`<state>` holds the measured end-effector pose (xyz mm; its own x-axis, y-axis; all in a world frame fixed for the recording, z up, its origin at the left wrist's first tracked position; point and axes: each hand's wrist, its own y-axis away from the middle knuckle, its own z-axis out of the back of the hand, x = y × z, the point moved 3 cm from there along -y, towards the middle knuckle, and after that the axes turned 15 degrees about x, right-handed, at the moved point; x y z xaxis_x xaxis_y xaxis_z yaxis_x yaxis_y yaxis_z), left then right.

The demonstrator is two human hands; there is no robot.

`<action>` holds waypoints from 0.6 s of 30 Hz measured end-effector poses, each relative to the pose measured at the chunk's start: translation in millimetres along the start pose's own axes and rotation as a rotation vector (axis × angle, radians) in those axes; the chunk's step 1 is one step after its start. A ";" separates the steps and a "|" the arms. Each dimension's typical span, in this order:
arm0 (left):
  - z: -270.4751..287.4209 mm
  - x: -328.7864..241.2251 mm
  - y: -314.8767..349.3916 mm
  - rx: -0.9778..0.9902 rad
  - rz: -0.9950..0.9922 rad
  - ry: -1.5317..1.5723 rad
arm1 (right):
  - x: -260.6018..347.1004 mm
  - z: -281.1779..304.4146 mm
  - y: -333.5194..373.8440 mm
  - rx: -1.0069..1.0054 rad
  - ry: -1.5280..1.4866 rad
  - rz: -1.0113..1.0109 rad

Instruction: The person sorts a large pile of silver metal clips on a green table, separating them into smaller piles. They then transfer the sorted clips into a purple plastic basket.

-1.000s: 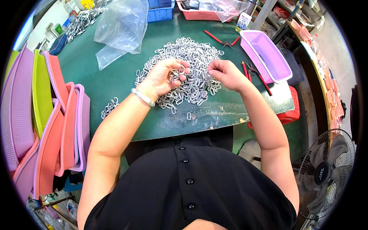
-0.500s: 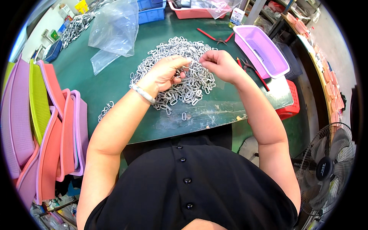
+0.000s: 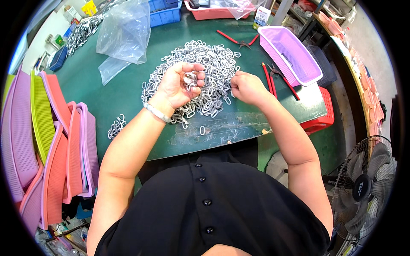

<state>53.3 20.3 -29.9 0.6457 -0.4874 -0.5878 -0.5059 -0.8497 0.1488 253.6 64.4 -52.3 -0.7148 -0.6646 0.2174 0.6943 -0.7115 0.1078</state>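
A heap of grey metal chain links [image 3: 215,64] lies on the green table. Over its left half is my left hand [image 3: 176,85], palm turned up and fingers curled around several metal chain links [image 3: 189,79]. My right hand [image 3: 247,87] is at the heap's right edge, apart from the left. Its fingers are curled in, and whatever they may hold is hidden. One loose chain link [image 3: 202,130] lies nearer me, and a small cluster of links [image 3: 116,126] sits beside my left forearm.
Red-handled pliers [image 3: 239,42] lie behind the heap, more pliers [image 3: 276,72] to the right by a purple basket [image 3: 294,81]. Plastic bags [image 3: 124,38] spread at the back left. Stacked colourful baskets [image 3: 55,149] stand left; a fan [image 3: 363,187] is at right.
My right hand has drawn away from the left, rightward and toward me. My left hand has rolled open slightly, showing the chain links in its palm.
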 end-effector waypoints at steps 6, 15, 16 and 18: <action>-1.4 10.6 -1.7 -0.017 0.024 0.044 | -12.2 2.4 7.9 0.095 -0.069 -0.007; -19.0 28.7 7.4 0.005 0.064 -0.152 | -26.0 11.8 18.8 0.200 -0.226 0.073; -21.0 31.2 8.5 0.008 0.078 -0.158 | -27.0 16.8 18.2 0.181 -0.318 0.083; -25.5 37.4 7.7 0.024 0.115 -0.167 | -25.4 19.4 13.1 0.085 -0.281 0.074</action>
<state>88.2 -9.5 -30.4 0.4803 -0.5389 -0.6920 -0.5852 -0.7846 0.2049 282.5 76.4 -37.7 -0.6196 -0.6163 0.4861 0.7564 -0.6343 0.1600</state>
